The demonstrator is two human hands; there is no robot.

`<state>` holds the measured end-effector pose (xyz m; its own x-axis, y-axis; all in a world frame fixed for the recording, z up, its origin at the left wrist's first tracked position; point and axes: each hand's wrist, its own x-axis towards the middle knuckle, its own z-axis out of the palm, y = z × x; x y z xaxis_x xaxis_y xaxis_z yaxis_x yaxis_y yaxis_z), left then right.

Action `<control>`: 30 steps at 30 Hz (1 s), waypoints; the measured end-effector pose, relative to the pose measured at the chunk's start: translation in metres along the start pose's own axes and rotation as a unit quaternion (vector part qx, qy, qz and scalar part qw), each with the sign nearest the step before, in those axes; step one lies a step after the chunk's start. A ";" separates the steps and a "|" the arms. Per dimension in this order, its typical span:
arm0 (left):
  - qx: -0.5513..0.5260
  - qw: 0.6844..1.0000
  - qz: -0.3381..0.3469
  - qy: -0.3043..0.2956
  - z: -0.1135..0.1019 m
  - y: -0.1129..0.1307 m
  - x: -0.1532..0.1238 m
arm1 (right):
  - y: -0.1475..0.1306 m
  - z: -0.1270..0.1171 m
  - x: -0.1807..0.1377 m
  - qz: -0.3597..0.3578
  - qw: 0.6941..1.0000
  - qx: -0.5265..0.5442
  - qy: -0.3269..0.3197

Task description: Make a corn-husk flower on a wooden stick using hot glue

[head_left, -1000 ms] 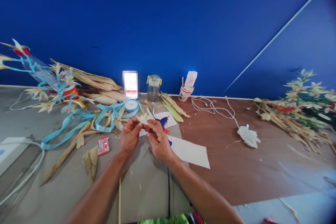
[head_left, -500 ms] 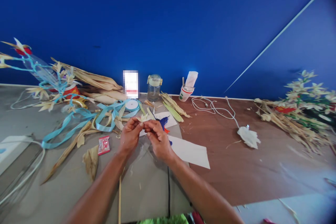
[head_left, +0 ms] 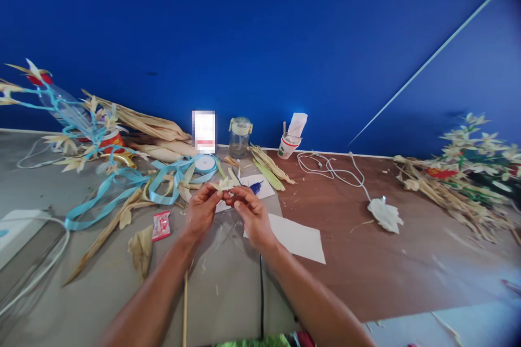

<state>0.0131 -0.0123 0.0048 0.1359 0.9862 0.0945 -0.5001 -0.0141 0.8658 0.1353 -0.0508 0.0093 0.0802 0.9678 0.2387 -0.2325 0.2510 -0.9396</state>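
Before the jar [head_left: 240, 142], the left hand [head_left: 201, 212] pinches a flower [head_left: 222, 184] — likely steadying it — beside the right hand [head_left: 256, 220], whose hold is unclear.

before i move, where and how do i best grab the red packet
Probably pinch the right edge of the red packet, coming from its right: it lies flat, and the dry husk crowds its left edge, while the right edge is uncovered on the side of the left hand.
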 end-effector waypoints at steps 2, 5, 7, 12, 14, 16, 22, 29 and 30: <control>0.015 1.000 -0.007 -0.013 -0.001 0.001 0.000 | -0.004 -0.006 0.005 0.026 0.999 0.024 0.034; 0.048 0.998 -0.020 -0.023 -0.005 0.001 0.001 | -0.008 -0.016 0.012 0.046 0.995 0.038 0.080; 0.069 0.997 -0.023 -0.030 -0.007 0.000 0.003 | -0.009 -0.022 0.017 0.056 0.992 0.016 0.109; 0.143 0.990 -0.011 -0.001 -0.013 0.001 0.008 | -0.004 -0.033 0.022 0.066 0.975 -0.159 0.138; 0.171 0.985 0.005 0.014 -0.015 0.004 0.010 | -0.002 -0.035 0.022 0.054 0.969 -0.206 0.124; 0.196 0.980 0.031 0.030 -0.017 0.007 0.012 | -0.001 -0.035 0.022 0.045 0.967 -0.227 0.107; 0.198 0.973 0.070 0.100 -0.026 0.013 0.018 | -0.005 -0.034 0.022 0.007 0.946 -0.320 0.043; 0.182 0.973 0.084 0.109 -0.029 0.014 0.018 | -0.011 -0.012 0.051 -0.021 0.800 -0.595 -0.075; 0.191 0.971 0.089 0.112 -0.029 0.014 0.018 | -0.010 -0.007 0.056 -0.004 0.764 -0.639 -0.090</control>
<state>-0.0159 0.0104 0.0042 -0.1351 0.9732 0.1860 -0.1393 -0.2045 0.9689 0.1489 0.0006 0.0306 -0.0850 0.9822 0.1675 0.9126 0.1442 -0.3825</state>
